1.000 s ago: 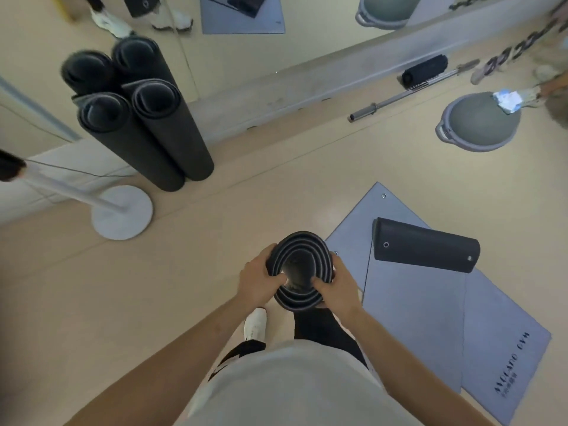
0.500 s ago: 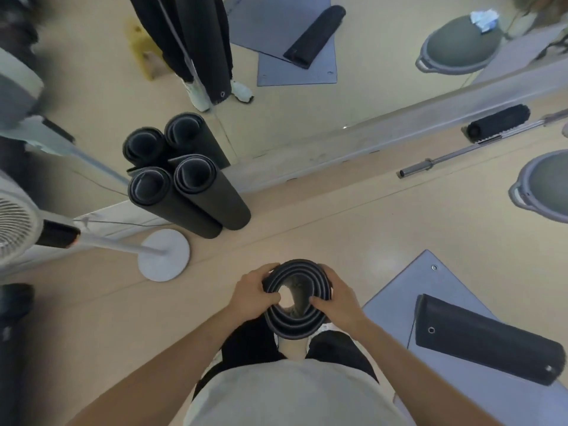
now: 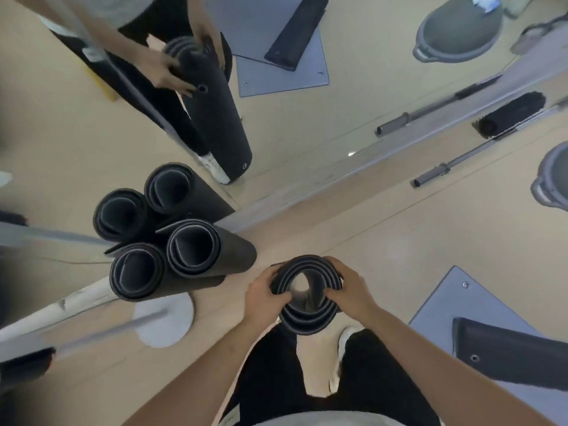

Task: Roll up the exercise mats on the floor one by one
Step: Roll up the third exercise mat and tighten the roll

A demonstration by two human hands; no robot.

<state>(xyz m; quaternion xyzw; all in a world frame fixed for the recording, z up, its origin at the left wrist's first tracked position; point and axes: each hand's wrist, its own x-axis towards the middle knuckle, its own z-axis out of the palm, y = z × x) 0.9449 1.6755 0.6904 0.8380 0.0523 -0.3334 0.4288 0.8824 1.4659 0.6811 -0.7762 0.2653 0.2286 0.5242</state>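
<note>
I hold a rolled black exercise mat (image 3: 307, 315) upright in front of me, seen end-on from above. My left hand (image 3: 264, 295) grips its left rim, and my right hand (image 3: 350, 290) grips its right rim. Two rolled black mats (image 3: 196, 250) stand upright against the mirror wall just left of it, doubled by their reflection. At the right edge a grey mat (image 3: 442, 305) lies flat on the floor. A partly rolled black mat (image 3: 510, 348) rests on top of it.
A mirror wall (image 3: 307, 124) runs across the view and reflects me, the mats and the room. A fan's round white base (image 3: 166, 321) sits left of my feet. A barbell (image 3: 461, 162) and a black foam roller (image 3: 510, 116) lie along the wall. A grey balance dome (image 3: 553, 179) sits far right.
I have walked closer to the standing mats and the mirror with the rolled mat in both hands. The flat grey mat has slid to the right edge of view.
</note>
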